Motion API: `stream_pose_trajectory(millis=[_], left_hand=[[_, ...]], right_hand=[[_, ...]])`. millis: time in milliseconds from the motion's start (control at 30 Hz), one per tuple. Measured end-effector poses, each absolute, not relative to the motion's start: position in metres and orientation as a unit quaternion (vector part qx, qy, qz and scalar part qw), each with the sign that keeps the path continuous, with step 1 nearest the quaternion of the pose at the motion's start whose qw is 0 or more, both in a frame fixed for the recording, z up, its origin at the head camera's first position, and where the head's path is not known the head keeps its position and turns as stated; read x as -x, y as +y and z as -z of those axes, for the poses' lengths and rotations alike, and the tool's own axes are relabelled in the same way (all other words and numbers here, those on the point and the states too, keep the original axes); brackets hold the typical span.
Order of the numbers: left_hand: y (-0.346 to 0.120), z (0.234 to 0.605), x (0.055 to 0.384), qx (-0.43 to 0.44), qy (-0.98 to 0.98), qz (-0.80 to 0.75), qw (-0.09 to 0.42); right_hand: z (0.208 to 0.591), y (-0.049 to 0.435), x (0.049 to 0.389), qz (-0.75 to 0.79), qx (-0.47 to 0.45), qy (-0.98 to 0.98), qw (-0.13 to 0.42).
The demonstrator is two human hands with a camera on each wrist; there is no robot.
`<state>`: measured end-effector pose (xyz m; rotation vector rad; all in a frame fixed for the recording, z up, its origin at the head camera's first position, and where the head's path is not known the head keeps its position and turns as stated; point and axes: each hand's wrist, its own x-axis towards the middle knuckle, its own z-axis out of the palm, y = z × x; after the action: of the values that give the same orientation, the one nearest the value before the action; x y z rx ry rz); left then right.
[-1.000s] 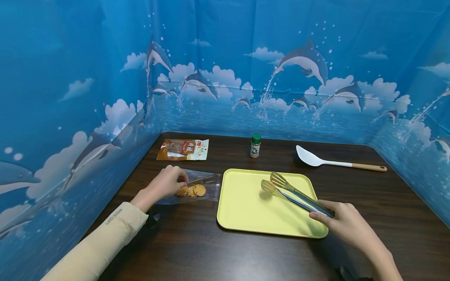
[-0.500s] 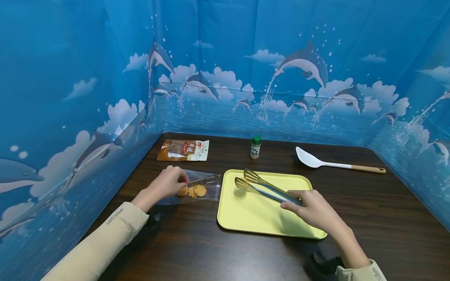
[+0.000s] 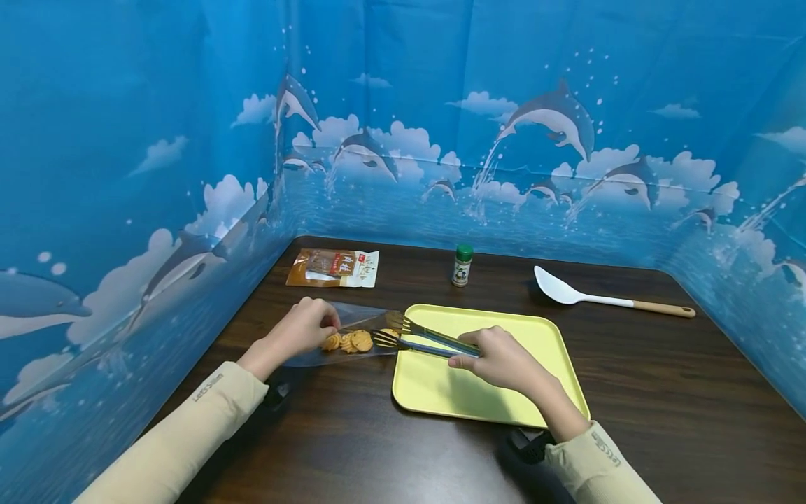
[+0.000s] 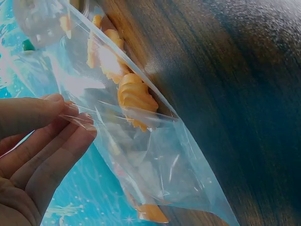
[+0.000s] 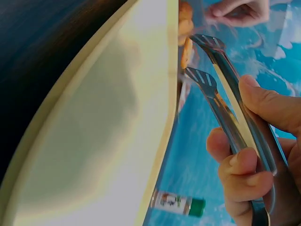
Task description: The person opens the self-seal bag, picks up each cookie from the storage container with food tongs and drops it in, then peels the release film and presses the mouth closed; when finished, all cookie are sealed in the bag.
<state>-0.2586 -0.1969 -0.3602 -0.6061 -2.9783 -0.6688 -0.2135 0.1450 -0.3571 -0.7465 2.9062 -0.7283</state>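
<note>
My left hand (image 3: 304, 325) pinches the upper film of a clear plastic bag (image 4: 164, 160) between thumb and fingertips. Inside lie several ridged, golden cookies (image 3: 348, 343), one swirled cookie (image 4: 135, 96) showing closely in the left wrist view. My right hand (image 3: 504, 357) grips metal tongs (image 5: 254, 125) by their arms, over the yellow tray (image 3: 453, 402). Their slotted tips stand apart at the bag's right end, beside the tray's left edge. A golden round patch shows by the tips; whether it lies between them I cannot tell.
Behind the bag lies a brown and white food packet (image 3: 334, 268). A green-capped spice bottle (image 3: 462, 266) stands behind the tray. At the right back lies a white spatula (image 3: 560, 288) with a wooden handle. A blue dolphin-print curtain (image 3: 403, 126) surrounds the dark table.
My right hand has carried the tongs leftward across the tray, up to the bag's right end. The left hand keeps its pinch on the bag in the same place.
</note>
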Motion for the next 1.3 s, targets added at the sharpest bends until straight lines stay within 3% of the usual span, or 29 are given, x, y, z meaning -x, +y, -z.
stream_pose_trajectory(millis=[767, 1100, 1300], left_hand=[[-0.193, 0.363, 0.258, 0.194, -0.956, 0.221, -0.001], [-0.195, 0.362, 0.255, 0.189, -0.96, 0.206, -0.005], [-0.192, 0.36, 0.259, 0.194, -0.96, 0.204, 0.002]], right_hand=[[0.356, 0.104, 0.223, 0.252, 0.268, 0.928, 0.048], [0.354, 0.124, 0.212, 0.262, 0.247, 0.932, 0.047], [0.346, 0.154, 0.202, 0.257, 0.219, 0.941, 0.02]])
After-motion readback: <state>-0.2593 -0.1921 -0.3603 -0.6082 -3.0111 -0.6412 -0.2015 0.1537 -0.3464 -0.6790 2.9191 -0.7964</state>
